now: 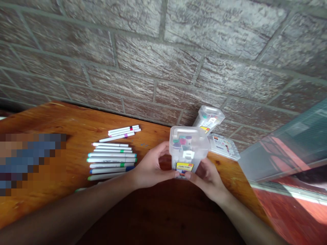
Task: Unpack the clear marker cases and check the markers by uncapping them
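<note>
A clear plastic marker case (187, 149) with a carry handle and a yellow label stands on the wooden table (51, 126), holding several coloured markers. My left hand (150, 168) wraps round its left side. My right hand (208, 177) grips its lower right side. Both hands are closed on the case.
Several white markers (112, 158) with coloured caps lie in a row left of my hands, with a few more markers (122, 132) behind them. A second clear marker case (208, 119) leans against the brick wall, beside a flat plastic lid (224, 146). The table edge falls away at right.
</note>
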{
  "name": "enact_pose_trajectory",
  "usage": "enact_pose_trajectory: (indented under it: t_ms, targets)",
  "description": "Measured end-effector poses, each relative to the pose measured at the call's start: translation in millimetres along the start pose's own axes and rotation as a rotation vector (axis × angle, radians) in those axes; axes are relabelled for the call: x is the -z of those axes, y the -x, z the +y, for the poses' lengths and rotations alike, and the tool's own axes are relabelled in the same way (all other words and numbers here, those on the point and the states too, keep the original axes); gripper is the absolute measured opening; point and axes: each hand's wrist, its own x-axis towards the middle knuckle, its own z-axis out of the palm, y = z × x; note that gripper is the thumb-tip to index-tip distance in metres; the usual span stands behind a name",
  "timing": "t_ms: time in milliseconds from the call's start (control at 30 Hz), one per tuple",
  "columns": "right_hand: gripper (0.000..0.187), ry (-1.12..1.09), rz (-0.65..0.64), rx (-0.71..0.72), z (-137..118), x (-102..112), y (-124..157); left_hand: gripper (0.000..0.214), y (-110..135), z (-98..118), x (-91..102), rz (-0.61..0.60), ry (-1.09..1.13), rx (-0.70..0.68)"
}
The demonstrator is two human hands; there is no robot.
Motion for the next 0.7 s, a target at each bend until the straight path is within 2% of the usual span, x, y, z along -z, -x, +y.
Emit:
enact_pose_trajectory:
  t_ms: [333, 700]
  targets:
    - [0.043, 0.044, 0.003, 0.055, 0.3, -0.5, 2.2, 0.059, 2.0, 5.7, 0.1, 0.022, -0.198, -0.040]
    - [0.040, 0.153, 0.016, 0.129, -3.7, -0.7, 3.9, 0.041, 1.7, 10.1, -0.9, 0.036, -0.337, -0.078]
